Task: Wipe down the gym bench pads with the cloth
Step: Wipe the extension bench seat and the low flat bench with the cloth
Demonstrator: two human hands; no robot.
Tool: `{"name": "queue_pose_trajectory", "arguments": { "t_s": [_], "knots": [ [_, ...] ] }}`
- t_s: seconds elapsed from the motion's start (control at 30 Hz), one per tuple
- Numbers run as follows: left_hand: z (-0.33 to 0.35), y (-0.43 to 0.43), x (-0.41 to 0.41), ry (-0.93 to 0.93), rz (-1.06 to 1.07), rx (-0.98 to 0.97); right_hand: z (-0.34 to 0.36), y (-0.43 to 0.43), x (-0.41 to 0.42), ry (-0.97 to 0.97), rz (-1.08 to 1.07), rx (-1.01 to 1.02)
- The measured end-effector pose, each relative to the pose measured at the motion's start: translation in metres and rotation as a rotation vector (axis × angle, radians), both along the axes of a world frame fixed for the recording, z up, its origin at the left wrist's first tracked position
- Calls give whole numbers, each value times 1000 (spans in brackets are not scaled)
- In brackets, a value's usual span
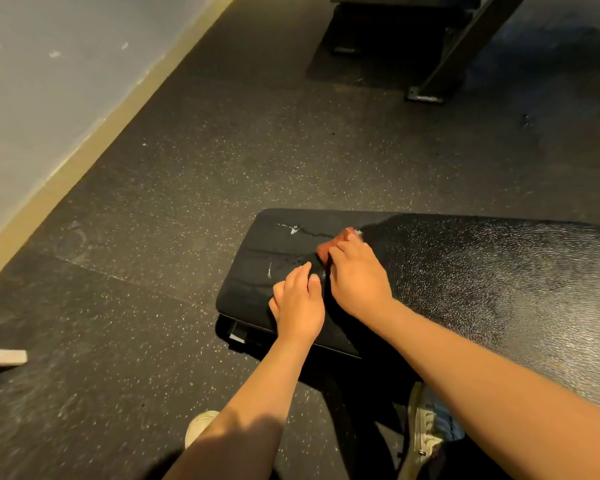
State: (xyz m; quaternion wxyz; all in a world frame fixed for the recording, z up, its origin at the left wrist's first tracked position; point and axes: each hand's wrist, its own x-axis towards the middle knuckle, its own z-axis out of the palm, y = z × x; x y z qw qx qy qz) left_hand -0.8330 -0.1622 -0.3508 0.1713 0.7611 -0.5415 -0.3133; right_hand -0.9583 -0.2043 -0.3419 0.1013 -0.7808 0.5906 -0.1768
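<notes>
The black textured vinyl bench pad (465,289) lies low in front of us, above our pale canvas shoe (425,431), and our left hand (300,303) rests flat on its end with the fingers loosely extended. Just beside it, our right hand (357,278) curls its fingers over a crumpled reddish-brown cloth (329,245), holding it down on the pad near a pale scuff. Beyond the pad spreads the dark speckled rubber floor (187,168), with a dark metal frame foot (426,95) farthest off.

Black bench pad (465,271), cracked and scuffed, standing on speckled rubber floor (187,168); reddish cloth (325,248) lies near the pad's end.
</notes>
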Motion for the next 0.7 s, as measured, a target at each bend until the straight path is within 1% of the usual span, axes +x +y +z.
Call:
{"name": "queue_pose_trajectory", "arguments": {
  "t_s": [0.07,0.17,0.23,0.3,0.33,0.4,0.43,0.5,0.57,0.6,0.63,0.7],
  "knots": [
    [3,-3,-1,14,30,6,-8,18,9,-26,97,-27],
    [1,-1,1,16,37,3,-14,16,0,13,184,5],
    [-2,1,4,14,11,-11,-11,-2,-13,45,153,9],
    [-5,2,7,33,4,-22,-3,-18,-25,93,46,12],
    [-6,3,7,52,11,-25,0,-22,-26,124,-8,9],
    [-7,3,8,117,61,-32,1,-16,-17,156,-22,18],
    [-7,3,9,148,95,-41,-3,-8,-8,113,12,33],
    [-8,2,9,174,144,-54,-12,11,8,1,147,61],
    [-10,1,9,167,153,-59,-15,21,11,-31,267,80],
    [-10,2,8,166,151,-65,-12,17,7,-47,277,92],
    [-10,3,8,166,148,-69,-8,8,1,-60,241,94],
    [-8,4,7,168,148,-76,-5,-18,-14,-61,99,39]
  ]
}}
